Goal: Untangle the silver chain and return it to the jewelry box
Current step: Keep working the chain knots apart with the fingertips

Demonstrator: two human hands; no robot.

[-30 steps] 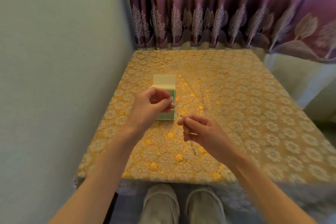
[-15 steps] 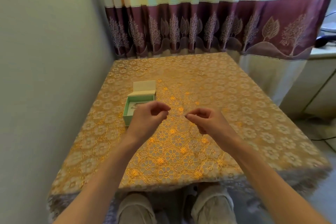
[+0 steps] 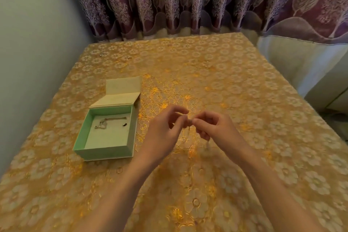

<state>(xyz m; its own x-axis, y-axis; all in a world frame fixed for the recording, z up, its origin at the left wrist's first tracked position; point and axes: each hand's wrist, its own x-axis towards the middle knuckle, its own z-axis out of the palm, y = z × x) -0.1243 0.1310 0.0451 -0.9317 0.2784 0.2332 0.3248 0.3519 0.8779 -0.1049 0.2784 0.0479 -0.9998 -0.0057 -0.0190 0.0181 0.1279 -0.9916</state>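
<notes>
Whereas half a second ago our hands stood a little apart with the chain strung between them, we now record them brought together until the fingertips nearly meet, above the worktop (image 3: 244, 84) and to the right of the box.

Item, left hand (image 3: 163, 130): thumb and forefinger pinched, remaining fingers loosely curled; we judge it grips one part of the silver chain (image 3: 189, 128).

Item, right hand (image 3: 216, 128): fingers curled, thumb and forefinger pinched at the same spot; a faint, blurred strand hangs below it toward the cloth.

Item, silver chain: held in the air between the two pinches, too fine and blurred for us to say whether a knot remains.

Item, jewelry box (image 3: 105, 149): green, lid thrown back, standing on the worktop to the left of the hands, well clear of them. We note small silver pieces lying inside near its far wall, plus one small dark piece; what they are we cannot tell.

Item, surroundings: gold flowered cloth over the worktop, purple curtain (image 3: 188, 2) behind.

Assessment: the closing of the hands suggests we are working a tangle at close quarters; untangling appears unfinished, and the return to the box is not yet begun.
</notes>
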